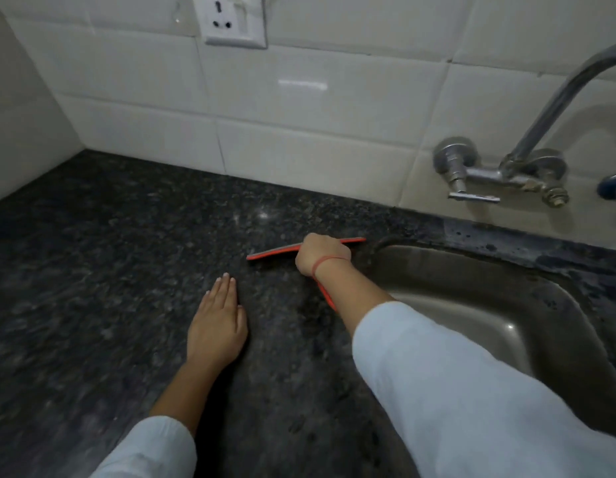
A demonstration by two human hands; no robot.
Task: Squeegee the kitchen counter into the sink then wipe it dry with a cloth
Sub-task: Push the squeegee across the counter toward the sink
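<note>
My right hand point(319, 254) is clenched around the orange squeegee point(272, 252), its blade lying along the dark speckled counter point(110, 253) just left of the steel sink point(472, 305) — the handle runs back under my wrist. My left hand point(217, 322) grips nothing: it rests flat on the counter, palm down, fingers together, near the blade's left end but apart from it. A wall tap point(499, 172) stands over the sink — white tiles behind.

Left hand point(218, 322): flat, palm down, fingers together, white sleeve | Right hand point(321, 253): fist closed on squeegee point(275, 251), arm stretched forward, red wrist band point(325, 261)
</note>
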